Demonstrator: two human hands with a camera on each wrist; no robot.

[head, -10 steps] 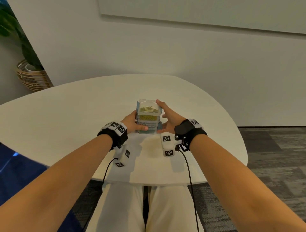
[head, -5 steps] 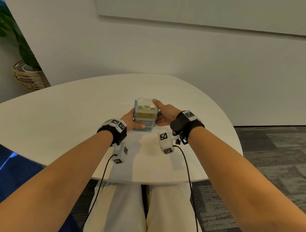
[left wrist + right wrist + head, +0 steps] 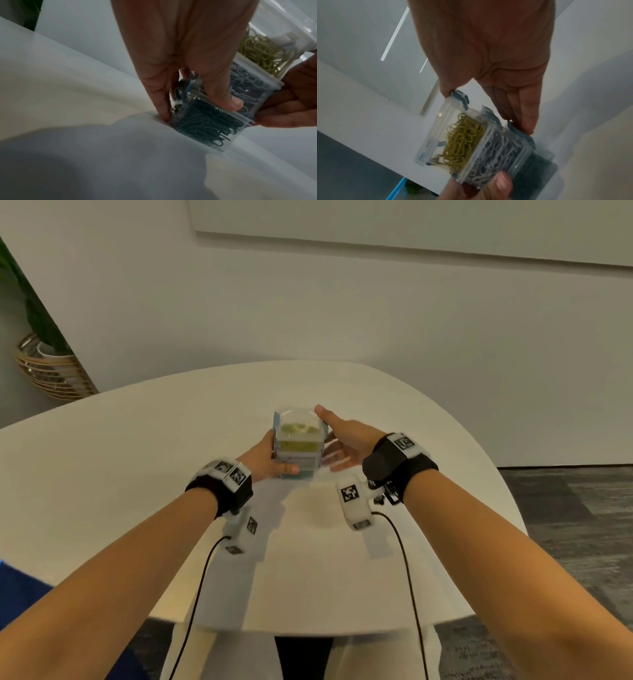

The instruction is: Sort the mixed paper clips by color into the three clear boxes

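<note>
Sorting appears complete: three stacked boxes [image 3: 298,448] on the table [image 3: 137,474] hold separate colours, left hand [image 3: 265,455] gripping them, right hand [image 3: 346,440] fingers straight alongside

Both bare forearms reach forward side by side, each wrist wrapped in a black band carrying white marker blocks. The left hand [image 3: 265,455] stands on its edge, fingers pointing down and its thumb [image 3: 228,97] laid flat across the front of the stack of three clear lidded boxes [image 3: 298,448]; that grip is a light clasp. The right hand [image 3: 346,441] is opened out, thumb up by the stack's top corner, straight fingers [image 3: 526,115] against its side clasps.
</note>
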